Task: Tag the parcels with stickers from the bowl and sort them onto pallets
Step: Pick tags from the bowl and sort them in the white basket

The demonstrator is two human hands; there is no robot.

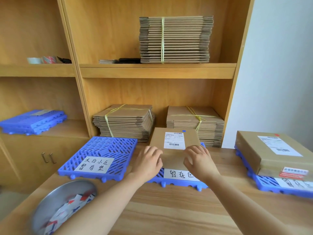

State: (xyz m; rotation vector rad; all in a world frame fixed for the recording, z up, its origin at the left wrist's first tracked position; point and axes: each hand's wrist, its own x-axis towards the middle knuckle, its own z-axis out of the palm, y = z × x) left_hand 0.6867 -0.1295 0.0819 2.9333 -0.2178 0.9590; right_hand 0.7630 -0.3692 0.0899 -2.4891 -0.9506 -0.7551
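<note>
Wooden table (169,211): left hand (149,161) and right hand (198,159), each grip clamped on parcel (174,161) atop pallet (172,183) labelled 暂存区.

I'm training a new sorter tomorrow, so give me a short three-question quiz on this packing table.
1. True or false: the parcel that the left hand and right hand touch carries a blue sticker.
2. Which pallet on the table holds no parcel? A left, B middle, C right.
3. Fill in: the corner sticker on the right-side parcel is ____.
Key: 1 true; 2 A, the left pallet; 3 red.
</note>
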